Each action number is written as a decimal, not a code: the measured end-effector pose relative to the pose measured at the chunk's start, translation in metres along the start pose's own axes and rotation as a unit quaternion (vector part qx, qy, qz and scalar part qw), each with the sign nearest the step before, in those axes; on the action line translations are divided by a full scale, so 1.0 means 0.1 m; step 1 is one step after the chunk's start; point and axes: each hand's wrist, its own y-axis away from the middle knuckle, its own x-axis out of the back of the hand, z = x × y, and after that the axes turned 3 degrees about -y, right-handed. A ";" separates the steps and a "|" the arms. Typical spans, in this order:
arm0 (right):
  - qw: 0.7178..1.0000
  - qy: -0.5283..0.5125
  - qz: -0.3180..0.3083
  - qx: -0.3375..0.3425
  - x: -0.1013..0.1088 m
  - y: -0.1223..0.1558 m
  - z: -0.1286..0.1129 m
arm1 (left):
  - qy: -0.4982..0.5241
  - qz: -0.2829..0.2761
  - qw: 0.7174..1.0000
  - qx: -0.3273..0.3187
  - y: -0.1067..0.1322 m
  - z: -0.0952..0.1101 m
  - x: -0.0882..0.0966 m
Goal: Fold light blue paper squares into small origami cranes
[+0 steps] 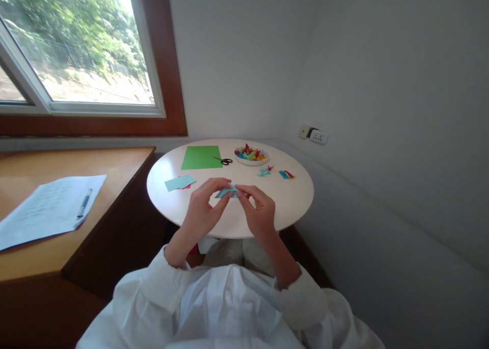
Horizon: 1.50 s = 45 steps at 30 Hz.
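Between both hands, above the near part of the round white table, is a small folded piece of light blue paper. My left hand pinches its left side between thumb and fingers. On the right side, my right hand grips it the same way. The fingers cover part of the folds. Beyond the hands lie small folded paper cranes in light blue and red. A little stack of folded coloured papers rests to their right.
A white dish full of colourful folded paper stands at the back. Scissors lie partly on a green sheet. Light blue paper rectangles overlap something red. At left, a wooden desk holds written sheets and a pen.
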 end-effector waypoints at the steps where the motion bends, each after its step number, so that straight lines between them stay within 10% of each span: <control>1: 1.000 -0.007 0.002 -0.009 0.00 0.00 0.01 | -0.007 0.003 1.000 -0.005 0.00 0.01 0.00; 23: 0.998 -0.066 0.000 -0.012 0.02 0.03 0.04 | -0.082 0.034 0.990 -0.114 0.00 0.09 0.07; 34: 0.981 -0.160 -0.003 -0.110 -0.02 0.04 -0.03 | 0.013 -0.030 0.999 0.028 0.01 0.08 0.03; 45: 0.965 -0.198 0.035 -0.170 -0.06 0.00 -0.12 | 0.061 0.008 0.998 0.028 -0.01 0.14 0.00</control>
